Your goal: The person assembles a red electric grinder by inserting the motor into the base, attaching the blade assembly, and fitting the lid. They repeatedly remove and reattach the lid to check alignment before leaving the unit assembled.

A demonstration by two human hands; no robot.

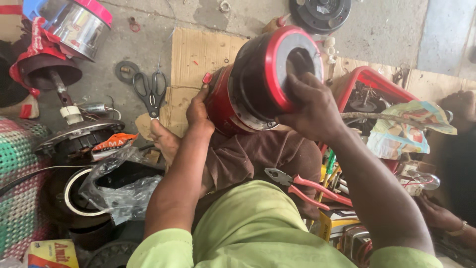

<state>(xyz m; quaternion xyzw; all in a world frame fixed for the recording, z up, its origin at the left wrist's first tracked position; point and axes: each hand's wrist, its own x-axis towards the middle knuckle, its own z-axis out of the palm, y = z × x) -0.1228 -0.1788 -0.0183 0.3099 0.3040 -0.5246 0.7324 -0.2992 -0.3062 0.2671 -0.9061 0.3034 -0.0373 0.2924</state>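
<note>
A round red and black motor housing point(258, 82) rests tilted on my lap, its open ring end facing up and right. My left hand point(198, 111) grips its lower left side near the red casing. My right hand point(310, 106) covers the right rim, fingers curled over the red ring at the central opening. Brown cloth point(258, 156) lies beneath the housing, over my knees.
Red-handled pliers point(302, 186) lie on my lap to the right. Black scissors point(151, 92) sit on cardboard point(196, 52) to the left. A shiny metal cylinder point(79, 22), a rotor on a shaft point(64, 97), a plastic bag point(121, 191) and a red toolbox point(369, 87) crowd the floor. Another person's hand point(439, 216) is at lower right.
</note>
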